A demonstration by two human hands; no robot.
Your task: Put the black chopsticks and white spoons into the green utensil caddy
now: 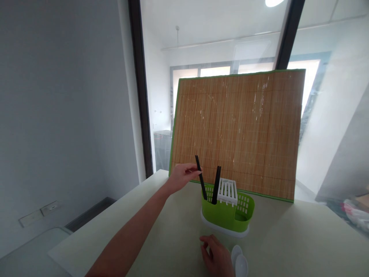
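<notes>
Pale, smooth table (288, 240) fills the lower frame, backed by a ribbed bamboo mat (239, 130) edged in green. Centre-right sits an oval, perforated green plastic basket (219, 214) with a white base (225, 229) and slotted white rack (227, 198). At centre, the left hand (184, 175), nearer, pinches slim black chopsticks (202, 184) above the basket's left end; their long axis slants down rightward into it, beside another black pair (216, 186). Lower down, the right hand (216, 256) curls loosely, fingertips empty, beside rounded white spoons (241, 265).

Matt chopsticks (216, 187), smooth plastic basket (218, 214), bamboo mat (236, 132) — glossy in streaks, smooth tabletop (288, 238)
</notes>
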